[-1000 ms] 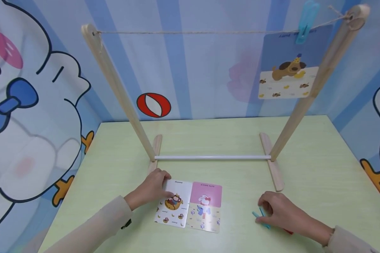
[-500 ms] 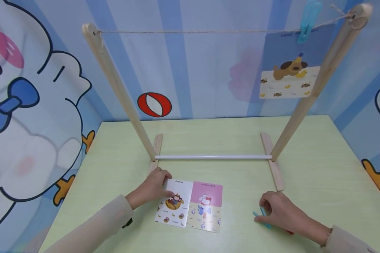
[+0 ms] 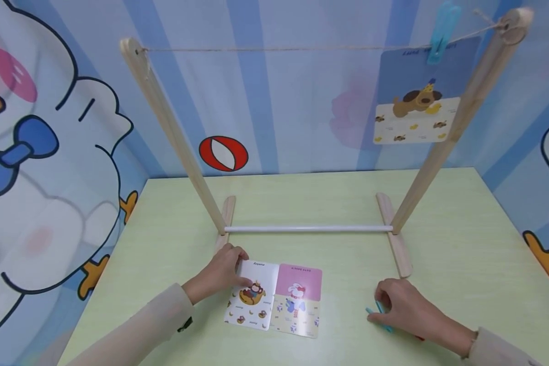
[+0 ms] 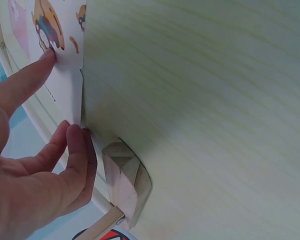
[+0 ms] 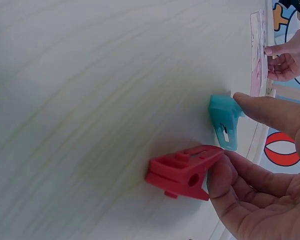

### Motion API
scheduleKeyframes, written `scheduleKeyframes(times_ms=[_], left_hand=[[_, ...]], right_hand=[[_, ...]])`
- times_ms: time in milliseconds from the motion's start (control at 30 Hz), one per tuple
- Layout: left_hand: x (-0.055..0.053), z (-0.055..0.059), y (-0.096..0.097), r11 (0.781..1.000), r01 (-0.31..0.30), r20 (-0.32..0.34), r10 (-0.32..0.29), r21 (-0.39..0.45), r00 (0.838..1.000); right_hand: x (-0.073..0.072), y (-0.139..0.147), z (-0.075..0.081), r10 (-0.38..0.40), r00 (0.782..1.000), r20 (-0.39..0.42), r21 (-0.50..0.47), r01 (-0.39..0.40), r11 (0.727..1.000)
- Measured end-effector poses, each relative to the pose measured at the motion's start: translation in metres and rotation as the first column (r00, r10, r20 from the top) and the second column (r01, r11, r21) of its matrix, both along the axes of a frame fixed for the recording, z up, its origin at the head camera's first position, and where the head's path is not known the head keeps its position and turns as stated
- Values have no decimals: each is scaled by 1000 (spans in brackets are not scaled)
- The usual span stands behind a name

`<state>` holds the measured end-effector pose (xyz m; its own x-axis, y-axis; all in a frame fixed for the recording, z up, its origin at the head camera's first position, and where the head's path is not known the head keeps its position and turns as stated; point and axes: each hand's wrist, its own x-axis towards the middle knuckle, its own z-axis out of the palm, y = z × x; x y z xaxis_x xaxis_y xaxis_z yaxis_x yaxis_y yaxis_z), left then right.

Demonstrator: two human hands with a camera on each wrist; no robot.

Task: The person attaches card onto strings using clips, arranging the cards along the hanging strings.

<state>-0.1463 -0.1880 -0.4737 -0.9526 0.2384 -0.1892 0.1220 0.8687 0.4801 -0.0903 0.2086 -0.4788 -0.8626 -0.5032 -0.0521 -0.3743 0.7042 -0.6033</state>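
A white monkey card (image 3: pixel 257 307) lies beside a pink-and-yellow rabbit card (image 3: pixel 297 300) on the table. My left hand (image 3: pixel 221 272) holds the monkey card by its far left corner, thumb on its face and fingertips at the edge. In the right wrist view, a teal clothespin (image 5: pixel 223 114) lies on the table between thumb and forefinger of my right hand (image 5: pixel 262 185), which pinches it. A red clothespin (image 5: pixel 177 171) lies right at the same hand's fingertips; in the head view the hand mostly covers it.
A wooden frame with a white crossbar (image 3: pixel 308 229) stands behind the cards, string (image 3: pixel 265 49) tied between its posts. A blue dog card (image 3: pixel 416 112) hangs near the right post from another teal clothespin (image 3: pixel 441 35). A cartoon-printed wall (image 3: pixel 293 101) rises behind the table.
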Motion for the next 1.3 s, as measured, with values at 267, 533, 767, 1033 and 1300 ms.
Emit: scheduleKeyframes(times_ms=[267, 533, 767, 1033, 1300], left_hand=[[3, 0, -1, 999, -7, 16, 6, 53, 1000], [0, 2, 0, 998, -15, 19, 14, 58, 1000], [-2, 3, -1, 994, -25, 51, 20, 105, 998], [-5, 2, -2, 988, -49, 85, 37, 148, 996], [-9, 1, -3, 978, -66, 110, 45, 196, 993]], right_hand=[[2, 0, -2, 14, 1000, -5, -22, -14, 1000], [2, 2, -1, 2, 998, 61, -76, 2, 997], [0, 6, -1, -24, 990, 141, -136, 44, 990], [-3, 8, 2, -48, 988, 149, -177, 75, 981], [-9, 10, 7, -48, 994, 97, -214, 68, 975]])
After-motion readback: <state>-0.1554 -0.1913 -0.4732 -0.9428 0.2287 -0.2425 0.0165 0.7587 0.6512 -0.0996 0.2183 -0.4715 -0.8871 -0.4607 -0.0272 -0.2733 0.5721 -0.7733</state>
